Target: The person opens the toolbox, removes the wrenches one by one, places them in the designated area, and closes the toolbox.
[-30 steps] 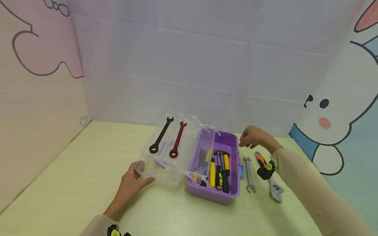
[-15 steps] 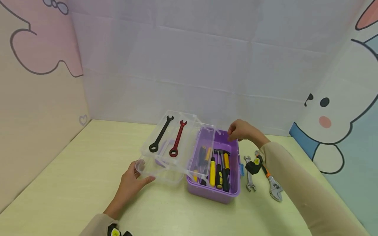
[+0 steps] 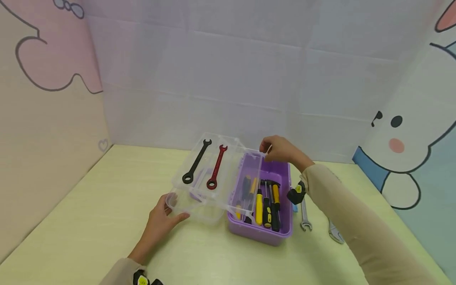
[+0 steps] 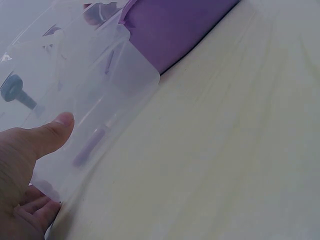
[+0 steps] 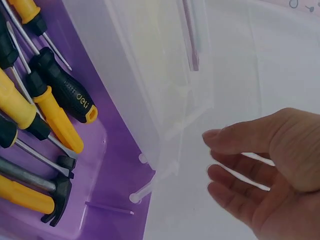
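A purple toolbox (image 3: 256, 235) stands with its clear lid (image 3: 210, 215) swung out to the left. My left hand (image 3: 160, 221) holds the lid's near left corner; in the left wrist view the thumb (image 4: 55, 132) lies over the plastic and the fingers curl beneath. A clear tray (image 3: 228, 190) overlaps the lid and the box's left half. On it lie a black wrench (image 3: 196, 161) and a red wrench (image 3: 216, 168). My right hand (image 3: 279, 150) hovers by the tray's far right corner, fingers loosely bent with nothing between them. In the right wrist view a clear hinge arm (image 5: 155, 185) is beside the fingertips.
Inside the box lie several yellow-and-black screwdrivers (image 3: 259, 209) and a hammer (image 5: 57, 197). To the box's right, a silver wrench (image 3: 305, 219) and an adjustable wrench (image 3: 335, 233) lie on the table (image 3: 107, 206), partly behind the right arm. A white backdrop (image 3: 213, 79) rises behind.
My right hand has moved left, from beyond the box's right side to over its far end near the tray's corner. The left hand, lid and tray stay put.
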`<state>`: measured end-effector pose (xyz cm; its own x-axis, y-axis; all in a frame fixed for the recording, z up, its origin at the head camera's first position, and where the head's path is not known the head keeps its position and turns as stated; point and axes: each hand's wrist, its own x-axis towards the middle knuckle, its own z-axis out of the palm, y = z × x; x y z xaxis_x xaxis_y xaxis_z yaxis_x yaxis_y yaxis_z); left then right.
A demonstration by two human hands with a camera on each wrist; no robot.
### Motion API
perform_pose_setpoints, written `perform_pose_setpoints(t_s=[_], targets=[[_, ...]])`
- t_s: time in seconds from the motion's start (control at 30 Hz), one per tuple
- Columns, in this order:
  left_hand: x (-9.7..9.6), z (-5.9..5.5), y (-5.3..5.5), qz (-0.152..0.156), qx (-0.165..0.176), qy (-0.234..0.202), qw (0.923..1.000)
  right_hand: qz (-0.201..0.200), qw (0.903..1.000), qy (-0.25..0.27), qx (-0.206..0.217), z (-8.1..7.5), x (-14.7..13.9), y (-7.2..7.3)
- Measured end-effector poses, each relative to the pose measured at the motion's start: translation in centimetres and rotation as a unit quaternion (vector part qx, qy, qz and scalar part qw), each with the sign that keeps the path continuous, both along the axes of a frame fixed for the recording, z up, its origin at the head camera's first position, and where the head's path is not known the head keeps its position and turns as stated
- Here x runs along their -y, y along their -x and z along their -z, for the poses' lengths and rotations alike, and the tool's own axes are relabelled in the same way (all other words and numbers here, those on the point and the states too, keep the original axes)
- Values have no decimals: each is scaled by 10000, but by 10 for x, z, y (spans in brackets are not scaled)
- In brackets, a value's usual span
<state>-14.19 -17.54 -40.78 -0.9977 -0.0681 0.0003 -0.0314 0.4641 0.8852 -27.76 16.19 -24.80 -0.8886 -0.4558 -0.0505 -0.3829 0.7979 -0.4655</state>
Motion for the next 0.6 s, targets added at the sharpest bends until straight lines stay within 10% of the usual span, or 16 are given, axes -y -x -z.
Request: perform_pose_setpoints(t_s=[0.6], targets=[[1, 1, 1, 11, -28, 23, 10000, -833, 9893, 496, -1090, 11, 39, 16]])
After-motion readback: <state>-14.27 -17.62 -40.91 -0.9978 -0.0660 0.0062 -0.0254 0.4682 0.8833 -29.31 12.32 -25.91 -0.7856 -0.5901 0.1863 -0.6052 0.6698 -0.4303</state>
